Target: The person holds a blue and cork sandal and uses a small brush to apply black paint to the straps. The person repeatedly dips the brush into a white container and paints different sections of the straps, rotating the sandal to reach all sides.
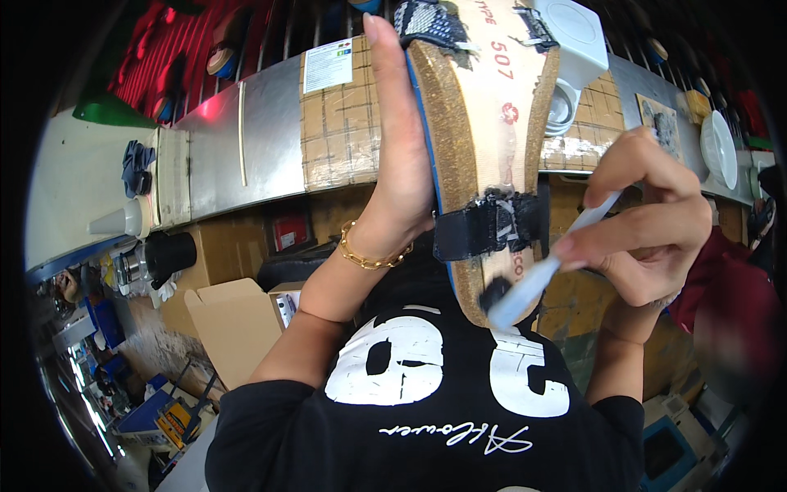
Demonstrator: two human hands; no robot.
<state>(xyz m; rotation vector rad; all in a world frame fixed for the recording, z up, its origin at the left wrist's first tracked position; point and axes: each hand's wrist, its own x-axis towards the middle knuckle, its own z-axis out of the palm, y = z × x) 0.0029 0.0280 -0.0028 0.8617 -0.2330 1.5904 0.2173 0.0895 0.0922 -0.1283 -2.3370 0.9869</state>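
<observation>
A sandal [484, 123] with a cork footbed is held up underside outward, its pale bottom showing red print. Black strap ends [508, 221] are folded over the bottom, with more straps at the top. My left hand [402, 139] grips it from the left side, thumb stretched along the edge, other fingers hidden behind. My right hand [648, 221] pinches a slim white brush [533, 287], its flat head against the sandal's lower end. Beside that head is a dark patch [494, 293]; I cannot tell whether it is bristles or strap material.
Beyond the hands runs a metal bench [246, 156] with cardboard sheets [340, 123] on it. A white container [574, 41] stands behind the sandal, and a white bowl [719, 148] lies to the right. An opened cardboard box [229, 328] is below left. Racked sandals [221, 61] line the far side.
</observation>
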